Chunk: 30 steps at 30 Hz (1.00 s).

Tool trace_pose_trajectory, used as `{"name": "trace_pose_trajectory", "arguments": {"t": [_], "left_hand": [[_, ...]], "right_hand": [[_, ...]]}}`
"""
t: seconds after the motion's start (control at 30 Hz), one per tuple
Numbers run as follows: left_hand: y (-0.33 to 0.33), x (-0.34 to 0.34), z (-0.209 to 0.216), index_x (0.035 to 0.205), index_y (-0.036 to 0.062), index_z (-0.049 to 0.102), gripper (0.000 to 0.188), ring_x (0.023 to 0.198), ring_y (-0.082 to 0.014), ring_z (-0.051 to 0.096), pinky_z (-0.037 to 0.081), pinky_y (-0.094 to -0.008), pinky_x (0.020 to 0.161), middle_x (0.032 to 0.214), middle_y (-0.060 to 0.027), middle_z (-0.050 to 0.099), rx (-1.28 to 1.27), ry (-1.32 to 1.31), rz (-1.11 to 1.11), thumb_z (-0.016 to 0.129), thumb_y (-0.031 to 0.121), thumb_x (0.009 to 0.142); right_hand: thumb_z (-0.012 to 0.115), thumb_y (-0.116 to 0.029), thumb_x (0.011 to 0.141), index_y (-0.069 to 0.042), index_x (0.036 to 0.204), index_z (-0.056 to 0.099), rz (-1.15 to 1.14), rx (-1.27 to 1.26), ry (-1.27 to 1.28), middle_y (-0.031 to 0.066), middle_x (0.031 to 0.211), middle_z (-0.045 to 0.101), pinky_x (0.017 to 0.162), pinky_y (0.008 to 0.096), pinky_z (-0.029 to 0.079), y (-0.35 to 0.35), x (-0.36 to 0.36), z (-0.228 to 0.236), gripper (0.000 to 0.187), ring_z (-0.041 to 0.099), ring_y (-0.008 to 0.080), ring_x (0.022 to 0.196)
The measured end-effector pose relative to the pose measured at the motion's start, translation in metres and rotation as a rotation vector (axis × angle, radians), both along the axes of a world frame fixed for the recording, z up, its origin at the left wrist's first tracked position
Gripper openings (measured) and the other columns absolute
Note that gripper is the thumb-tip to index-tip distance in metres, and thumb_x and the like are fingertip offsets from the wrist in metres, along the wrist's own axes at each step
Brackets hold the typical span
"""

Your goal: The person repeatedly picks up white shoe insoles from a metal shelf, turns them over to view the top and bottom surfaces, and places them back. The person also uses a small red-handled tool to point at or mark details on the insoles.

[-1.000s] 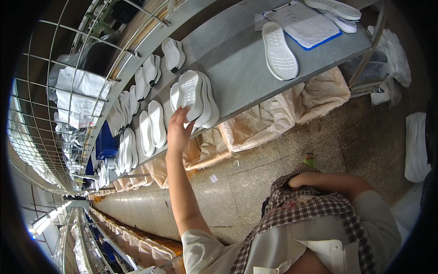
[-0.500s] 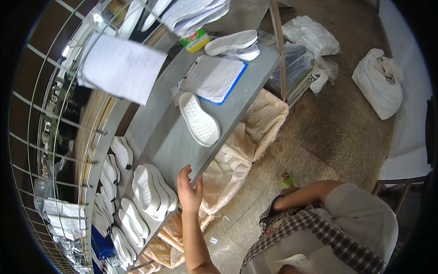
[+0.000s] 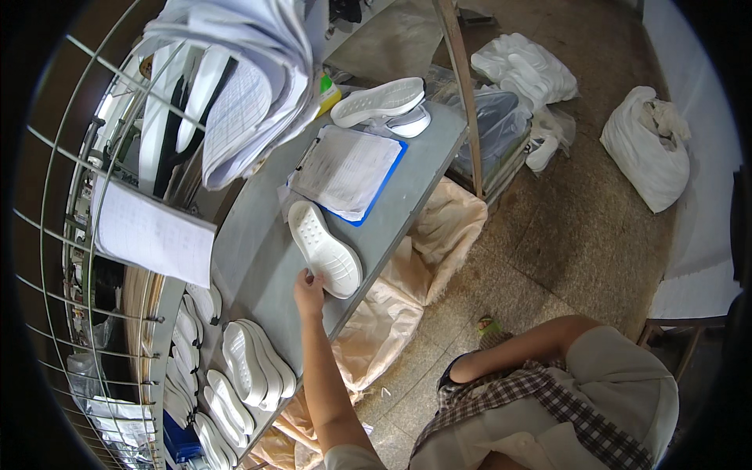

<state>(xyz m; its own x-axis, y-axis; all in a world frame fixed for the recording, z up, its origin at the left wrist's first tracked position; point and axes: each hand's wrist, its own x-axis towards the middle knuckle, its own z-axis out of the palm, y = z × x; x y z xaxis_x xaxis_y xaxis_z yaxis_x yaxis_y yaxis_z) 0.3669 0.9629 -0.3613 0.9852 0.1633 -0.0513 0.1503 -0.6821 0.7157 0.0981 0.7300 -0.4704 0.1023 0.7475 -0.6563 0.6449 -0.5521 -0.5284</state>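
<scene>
A single white shoe sole (image 3: 327, 254) lies on the grey table, its studded end toward the clipboard. My left hand (image 3: 309, 294) is at the near left edge of this sole, its fingers closed in a pinch on the rim. My right forearm (image 3: 501, 350) bends in toward my waist, and the hand itself is hidden in dark cloth beside the checked apron (image 3: 540, 399). Just beyond the sole is a blue clipboard (image 3: 352, 172) with written sheets.
Stacked white soles (image 3: 258, 364) fill the table's near left part. Another pair (image 3: 380, 102) sits at the far end. Papers (image 3: 258, 94) hang on the wire grid at left. An open cloth sack (image 3: 450, 235) is below the table edge; white bags (image 3: 646, 149) stand on the floor.
My left hand has moved forward from the table edge to the single sole and closed on its rim. The view has shifted, and the hanging papers look larger.
</scene>
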Motion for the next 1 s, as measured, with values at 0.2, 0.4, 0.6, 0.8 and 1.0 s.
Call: {"name": "trace_pose_trajectory", "arguments": {"t": [0.2,0.4,0.6,0.8,1.0], "left_hand": [[0.007,-0.018,0.025,0.114,-0.0039,0.055,0.033,0.069,-0.0145,0.060,0.050,-0.0282,0.057,0.087,-0.0076,0.062,-0.308,0.143,0.074,0.054,0.006,0.083],[-0.006,-0.072,0.060,0.115,-0.0037,0.055,0.035,0.072,-0.0145,0.060,0.049,-0.0278,0.064,0.090,-0.0095,0.063,-0.585,0.141,0.186,0.049,0.000,0.080],[0.002,-0.146,0.105,0.113,-0.0028,0.057,0.036,0.082,-0.0129,0.059,0.048,-0.0239,0.067,0.099,-0.0096,0.063,-0.443,0.035,-0.144,0.051,-0.004,0.077],[-0.017,-0.203,0.154,0.103,0.0085,0.065,0.035,0.076,-0.0180,0.065,0.051,-0.0278,0.064,0.097,-0.0083,0.067,0.053,0.152,-0.675,0.063,0.001,0.069],[-0.015,-0.237,0.177,0.102,0.0106,0.065,0.034,0.081,-0.0244,0.064,0.051,-0.0317,0.069,0.098,-0.0069,0.066,0.296,-0.126,-0.832,0.064,0.006,0.069]], "right_hand": [[0.055,-0.016,0.080,-0.006,0.088,0.069,-0.142,0.109,-0.142,0.0123,0.092,0.067,0.067,0.0445,0.052,-0.025,0.026,0.030,0.019,0.064,0.0289,0.086],[0.059,-0.015,0.081,-0.003,0.096,0.064,-0.463,0.154,-0.057,0.0161,0.092,0.065,0.063,0.0447,0.050,-0.096,0.066,0.095,0.020,0.063,0.0289,0.081],[0.048,-0.015,0.094,-0.005,0.131,0.039,-1.294,0.895,0.021,0.0129,0.097,0.063,0.071,0.0326,0.050,-0.146,0.088,0.136,0.039,0.062,0.0184,0.081],[0.059,-0.016,0.088,-0.007,0.135,0.029,-1.036,1.325,0.023,0.0115,0.105,0.059,0.077,0.0335,0.049,-0.110,0.093,0.155,0.057,0.062,0.0189,0.087],[0.073,-0.024,0.076,-0.004,0.118,0.036,-0.594,0.879,0.062,0.0145,0.110,0.058,0.068,0.0353,0.049,-0.038,0.049,0.163,0.059,0.063,0.0221,0.088]]}}
